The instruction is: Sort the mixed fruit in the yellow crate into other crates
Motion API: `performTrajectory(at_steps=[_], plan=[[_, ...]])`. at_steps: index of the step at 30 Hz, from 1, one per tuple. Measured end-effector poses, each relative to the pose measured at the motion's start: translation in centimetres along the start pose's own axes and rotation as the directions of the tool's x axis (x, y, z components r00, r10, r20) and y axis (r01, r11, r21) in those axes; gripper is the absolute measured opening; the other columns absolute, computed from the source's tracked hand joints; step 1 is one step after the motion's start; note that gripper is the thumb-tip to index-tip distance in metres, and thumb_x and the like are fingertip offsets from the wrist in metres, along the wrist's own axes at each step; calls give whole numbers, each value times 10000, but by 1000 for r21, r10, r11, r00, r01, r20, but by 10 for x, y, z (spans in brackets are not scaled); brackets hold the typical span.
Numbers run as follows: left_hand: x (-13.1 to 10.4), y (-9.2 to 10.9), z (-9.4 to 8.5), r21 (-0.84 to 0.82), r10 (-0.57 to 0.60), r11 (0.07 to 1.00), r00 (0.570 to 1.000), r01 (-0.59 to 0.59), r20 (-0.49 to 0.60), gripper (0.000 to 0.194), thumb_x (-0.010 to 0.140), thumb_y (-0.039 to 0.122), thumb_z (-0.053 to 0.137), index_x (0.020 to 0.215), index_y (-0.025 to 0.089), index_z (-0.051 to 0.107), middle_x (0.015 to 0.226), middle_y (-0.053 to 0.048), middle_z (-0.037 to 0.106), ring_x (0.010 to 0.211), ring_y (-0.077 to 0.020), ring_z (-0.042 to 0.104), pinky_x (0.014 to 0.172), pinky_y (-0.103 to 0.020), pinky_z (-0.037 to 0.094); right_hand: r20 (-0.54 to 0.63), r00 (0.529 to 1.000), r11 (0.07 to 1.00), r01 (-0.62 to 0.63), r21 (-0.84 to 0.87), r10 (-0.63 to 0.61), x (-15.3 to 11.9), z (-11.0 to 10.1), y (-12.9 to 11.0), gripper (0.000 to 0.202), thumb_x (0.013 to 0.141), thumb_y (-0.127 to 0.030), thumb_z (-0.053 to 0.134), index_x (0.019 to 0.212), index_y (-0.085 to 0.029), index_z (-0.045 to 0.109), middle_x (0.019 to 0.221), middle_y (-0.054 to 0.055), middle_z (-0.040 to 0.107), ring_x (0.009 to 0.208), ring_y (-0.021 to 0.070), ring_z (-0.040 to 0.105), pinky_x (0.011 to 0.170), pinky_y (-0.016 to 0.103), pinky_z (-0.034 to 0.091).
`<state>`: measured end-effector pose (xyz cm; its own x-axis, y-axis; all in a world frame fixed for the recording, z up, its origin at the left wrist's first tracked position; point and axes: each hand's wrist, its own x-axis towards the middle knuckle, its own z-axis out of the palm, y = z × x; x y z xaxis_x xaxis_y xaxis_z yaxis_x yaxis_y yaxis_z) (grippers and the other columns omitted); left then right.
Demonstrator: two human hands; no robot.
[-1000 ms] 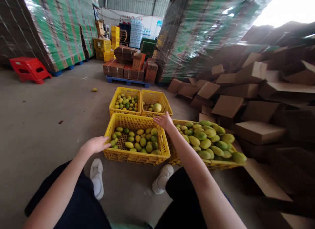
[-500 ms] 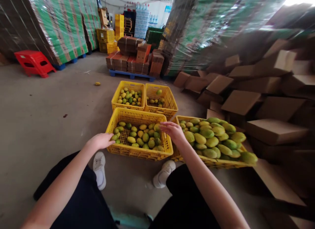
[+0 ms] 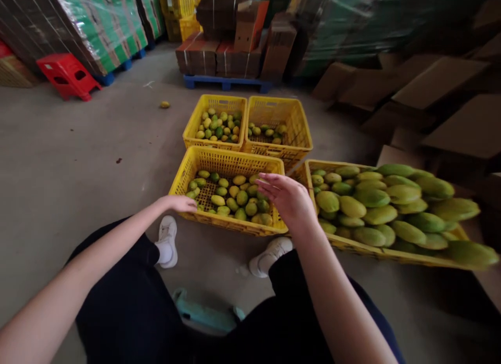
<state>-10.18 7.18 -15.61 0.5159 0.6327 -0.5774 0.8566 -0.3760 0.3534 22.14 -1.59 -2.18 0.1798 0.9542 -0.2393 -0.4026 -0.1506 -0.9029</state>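
Standing lengthwise before the person's feet: front crate (image 3: 230, 161), yellow plastic, rectangular, open-topped, with slotted walls and a gridded floor that shows dark between the contents. Contents: oval fruit (image 3: 241, 198), smooth-looking, running from deep green through mottled yellow-green to plain yellow; a small cluster along the left wall, a larger, closer group filling the right half, a bare patch of grid between them

Left hand (image 3: 183, 203): at the front left corner of the front crate, fingers reaching over the rim; whether they close on it, cannot tell. Right hand (image 3: 287, 197): above the right end of the same crate, fingers extended and slightly parted, nothing seen in them

Right crate (image 3: 352, 247): yellow, just beside the front crate, heaped above its rim with larger, longer fruit (image 3: 371, 198), green with yellow flushes, the outermost blurred

Rear left crate (image 3: 223, 102): yellow, a layer of small green and yellow fruit. Rear right crate (image 3: 279, 111): yellow, a few small fruit at the bottom, chiefly toward the near side

Lone yellow fruit (image 3: 165, 105): on the concrete floor, left of the rear crates. Red stool (image 3: 70, 74): farther back, left. Blue pallet (image 3: 227, 82): behind the crates, bearing strapped cardboard (image 3: 198, 56)
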Motion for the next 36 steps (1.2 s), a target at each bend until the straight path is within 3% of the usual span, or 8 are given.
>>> performTrajectory(at_steps=[4, 6, 10, 13, 18, 25, 31, 36], plan=[[68, 1, 12, 29, -124, 992, 992, 124, -6, 285, 932, 292, 535, 1096, 170, 733, 1180, -99, 770, 1101, -254, 690, 955, -308, 498, 71, 997, 971, -11, -239, 29, -4, 8, 0, 112, 701, -233, 652, 749, -194, 746, 861, 53, 788, 855, 197, 744, 815, 319, 576], [98, 5, 25, 46, -168, 985, 986, 169, -18, 298, 889, 262, 598, 1135, 138, 712, 1170, -136, 763, 1106, -286, 683, 961, -344, 505, 129, 991, 838, 43, -543, 32, -9, 13, 6, 179, 774, -181, 571, 820, -182, 744, 802, 56, 765, 815, 197, 731, 752, 300, 556], [150, 21, 55, 63, -195, 979, 980, 196, -26, 531, 781, 204, 731, 1302, 168, 632, 1338, -167, 682, 1249, -322, 627, 1023, -383, 502, 325, 924, 35, 324, -945, 203, -19, 12, 21, 277, 868, -78, 515, 1028, -141, 732, 1009, 144, 772, 1002, 273, 732, 860, 364, 527], [180, 32, 73, 74, -200, 977, 980, 201, -17, 627, 745, 216, 790, 1341, 173, 600, 1425, -210, 610, 1347, -370, 562, 1067, -439, 489, 176, 855, -226, 319, -920, 487, -18, -1, 27, 303, 931, -104, 517, 1172, -110, 702, 1125, 183, 763, 1106, 318, 727, 888, 383, 532], [202, 35, 85, 78, -201, 977, 980, 200, 0, 599, 732, 306, 850, 1270, 165, 629, 1363, -246, 627, 1346, -432, 549, 1077, -513, 480, 81, 901, -310, 230, -923, 427, -3, -21, 25, 349, 979, -108, 448, 1261, -98, 654, 1169, 191, 735, 1139, 331, 711, 922, 423, 529], [181, 14, 67, 0, -178, 984, 984, 178, -2, 451, 806, 390, 785, 1161, 152, 642, 1232, -179, 704, 1263, -398, 599, 1038, -488, 481, 75, 885, -255, 212, -944, 460, -5, -10, 13, 318, 997, -166, 452, 1234, -87, 648, 1156, 204, 737, 1117, 340, 714, 926, 438, 524], [150, 24, 14, -217, 25, 976, 999, -16, 36, 517, 752, 374, 808, 1199, 152, 675, 1203, -95, 742, 1150, -298, 668, 952, -336, 508, 224, 904, -230, 320, -919, 365, -16, 13, 11, 458, 955, -175, 532, 1402, -74, 534, 1315, 233, 657, 1203, 353, 645, 965, 449, 519], [104, 80, -52, -390, 304, 893, 940, -225, 155, 517, 634, 430, 884, 1097, 233, 763, 948, -3, 772, 971, -264, 695, 824, -310, 507, 331, 915, -155, 370, -916, 230, -20, 21, 1, 768, 867, -192, 670, 1557, -122, 338, 1588, 245, 422, 1385, 376, 506, 997, 460, 522]])
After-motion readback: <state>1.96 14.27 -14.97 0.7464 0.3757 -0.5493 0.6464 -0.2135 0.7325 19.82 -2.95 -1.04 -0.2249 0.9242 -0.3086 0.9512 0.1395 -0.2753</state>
